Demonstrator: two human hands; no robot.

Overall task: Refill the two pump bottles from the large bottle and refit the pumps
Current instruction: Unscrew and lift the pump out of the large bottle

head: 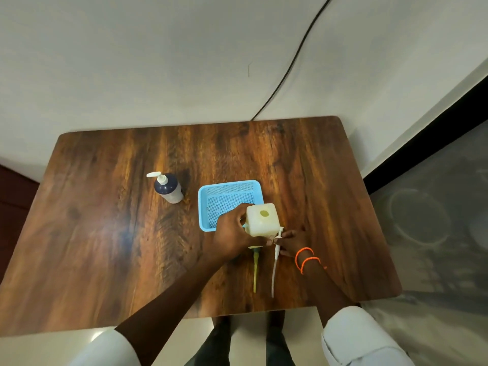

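- Left hand (232,233) grips the large cream bottle (262,220), tipped bottom-up beside the blue basket (229,192).
- Right hand (287,240) pinches a white pump (276,249); its tube trails along the wooden table (105,233).
- A yellowish pump (255,268) lies beside it.
- A dark pump bottle (169,188) stands well apart, left.

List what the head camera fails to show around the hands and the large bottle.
- Head view: the large bottle is seen bottom-up, so its mouth is hidden behind its own body.
- Whatever it pours into is hidden by the bottle and the left hand.
- The right hand fingertips are partly behind the bottle.
- The yellow pump head is covered by the left hand.
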